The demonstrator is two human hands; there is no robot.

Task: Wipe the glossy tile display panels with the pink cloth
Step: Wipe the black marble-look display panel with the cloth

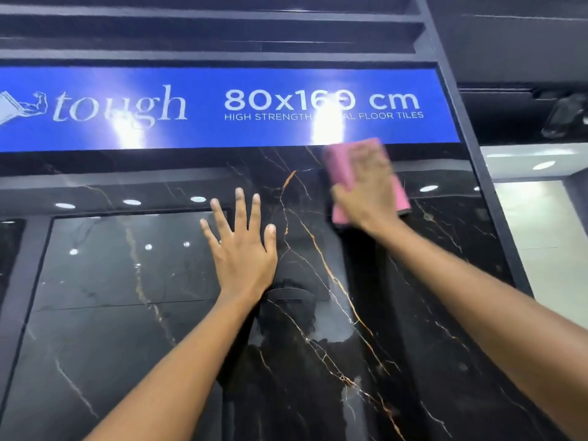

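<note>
A glossy black tile panel (318, 313) with gold and white veins fills the head view in front of me. My right hand (366, 186) presses the pink cloth (340, 167) flat against the panel's top, just under the blue sign; the hand is blurred and its fingers lie straight over the cloth. Lower and to the left, my left hand (241, 246) rests flat on the panel with fingers spread wide, holding nothing.
A blue sign (222, 106) reading "tough 80x160 cm" runs across above the panel. A dark frame post (471, 154) borders the panel on the right. Ceiling lights and my own outline reflect in the tile. A bright showroom area (541, 233) lies beyond the post.
</note>
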